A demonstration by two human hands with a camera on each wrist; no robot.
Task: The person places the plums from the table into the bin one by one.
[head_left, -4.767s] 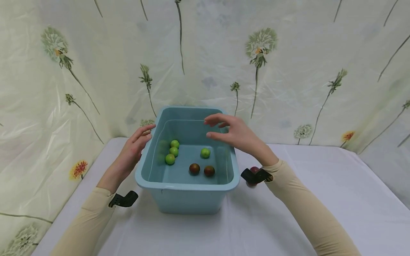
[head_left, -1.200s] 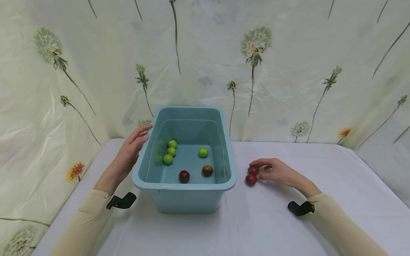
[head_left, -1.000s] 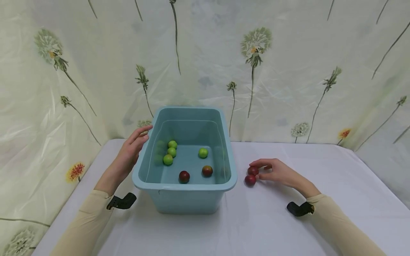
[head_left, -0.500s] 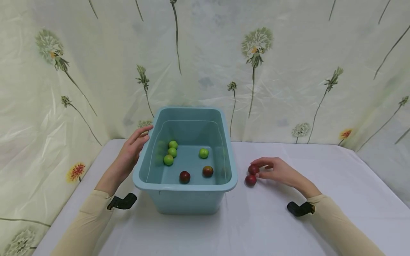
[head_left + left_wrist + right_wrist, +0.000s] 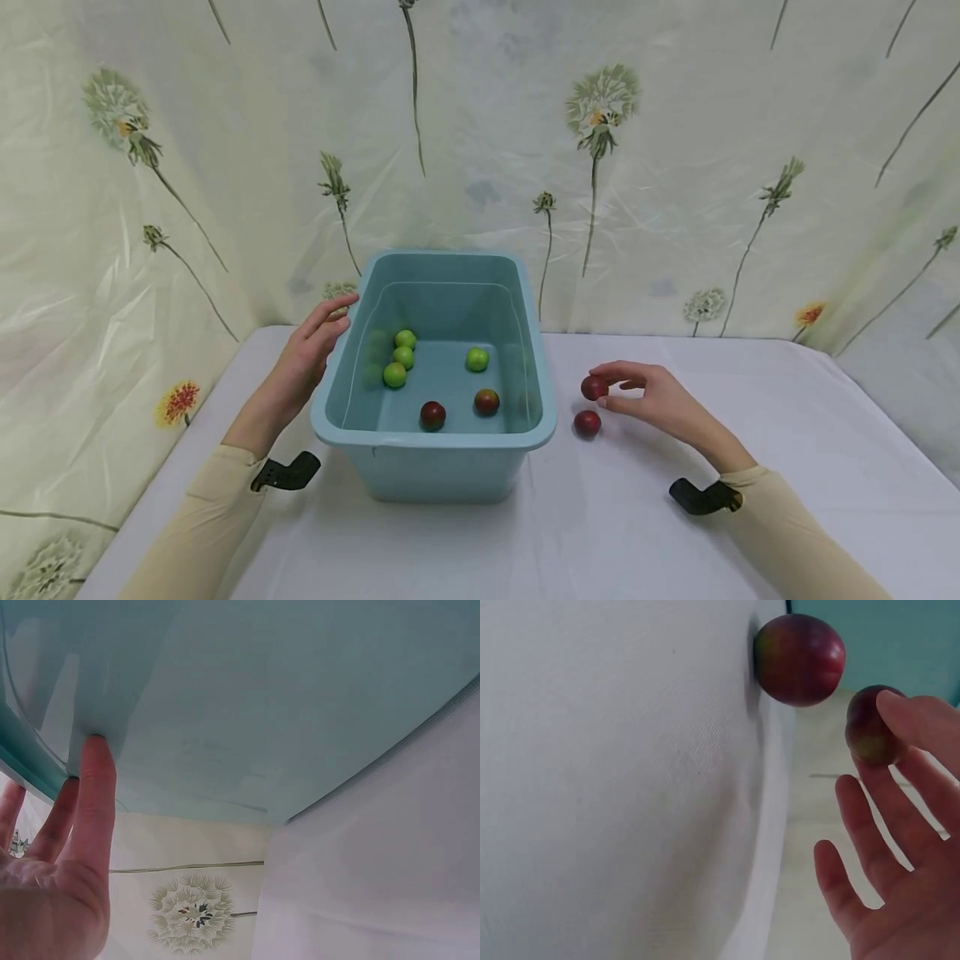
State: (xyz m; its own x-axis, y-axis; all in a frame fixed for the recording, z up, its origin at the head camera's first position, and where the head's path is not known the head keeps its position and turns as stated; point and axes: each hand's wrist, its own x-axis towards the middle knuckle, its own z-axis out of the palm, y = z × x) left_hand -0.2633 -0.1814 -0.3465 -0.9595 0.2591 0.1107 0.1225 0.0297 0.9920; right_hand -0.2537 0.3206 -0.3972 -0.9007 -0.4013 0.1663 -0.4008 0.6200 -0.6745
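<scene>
My right hand pinches a dark red plum between thumb and fingertips, slightly above the white cloth. In the right wrist view, the held plum shows a greenish underside, and the other fingers are spread. A second red plum lies on the cloth just below it, apart from the hand. My left hand rests its fairly straight fingers against the left side of a blue plastic tub; the left wrist view shows a fingertip on the tub's outer wall.
Inside the tub lie several small green round fruits toward the left and middle, and two dark red plums near the front. A white cloth covers the table. Behind hangs a flower-printed sheet.
Earlier my right hand was over the tub; it then moved right to the two plums on the cloth. Now it has lifted the farther one slightly. The left hand has stayed at the tub.
</scene>
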